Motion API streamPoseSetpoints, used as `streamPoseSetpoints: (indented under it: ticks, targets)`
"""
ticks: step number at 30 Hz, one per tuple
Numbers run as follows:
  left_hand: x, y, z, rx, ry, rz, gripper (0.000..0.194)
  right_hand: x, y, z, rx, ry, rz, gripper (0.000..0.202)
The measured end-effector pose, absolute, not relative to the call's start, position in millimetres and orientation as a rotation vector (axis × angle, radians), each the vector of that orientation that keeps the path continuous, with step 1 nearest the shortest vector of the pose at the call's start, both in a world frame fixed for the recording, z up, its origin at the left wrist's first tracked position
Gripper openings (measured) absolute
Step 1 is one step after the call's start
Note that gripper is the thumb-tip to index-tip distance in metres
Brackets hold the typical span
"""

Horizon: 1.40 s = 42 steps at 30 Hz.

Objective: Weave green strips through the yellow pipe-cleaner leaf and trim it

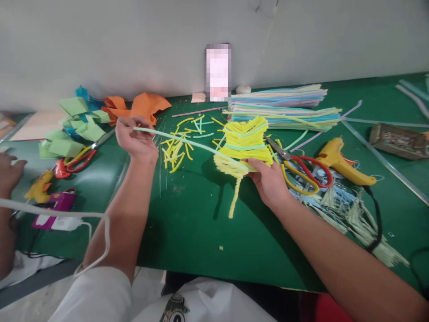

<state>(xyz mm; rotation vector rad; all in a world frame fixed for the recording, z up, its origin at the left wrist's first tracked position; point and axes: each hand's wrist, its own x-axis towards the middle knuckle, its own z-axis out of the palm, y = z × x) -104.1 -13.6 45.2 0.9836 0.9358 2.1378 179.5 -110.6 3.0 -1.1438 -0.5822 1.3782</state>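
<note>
My right hand (266, 181) grips the lower edge of a yellow leaf-shaped piece made of pipe cleaners (248, 141). Two mint-green stripes cross it, and a pale yellow stem hangs down from its bottom. A long mint-green pipe cleaner (187, 144) runs in a gentle arc from the leaf's lower part to my left hand (136, 136), whose fingers are closed on its far end. Short yellow and green pipe cleaner offcuts (177, 145) lie on the table between my hands. Scissors with red and yellow handles (301, 172) rest just beyond my right hand.
Bundles of pastel pipe cleaners (284, 109) lie at the back, near a propped-up phone (218, 74). A yellow glue gun (345, 163) with a black cord is at the right, by a brown tray (398, 141). Folded green paper (73, 127) and another person's hand (10, 172) are left.
</note>
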Motion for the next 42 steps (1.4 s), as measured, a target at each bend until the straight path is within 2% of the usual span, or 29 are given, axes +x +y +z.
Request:
streamPoseSetpoints:
  ticks: [23,33,38,42]
  targets:
    - [-129,-2,36,1.150,1.178,2.281,0.017,181,-110,-1,-1.205,-0.670,1.363,0.028]
    - [-108,-9,45,1.258,0.977,2.404,0.016,178,-112,3,-1.150,-0.649,1.357,0.034]
    - [-89,-15,51,0.972,0.969,2.328,0.022,180,-112,1,-1.111,-0.664,1.373,0.038]
    - [-51,-30,42,0.879,0.981,2.056,0.036,180,-111,0,-1.121,-0.697,1.370,0.044]
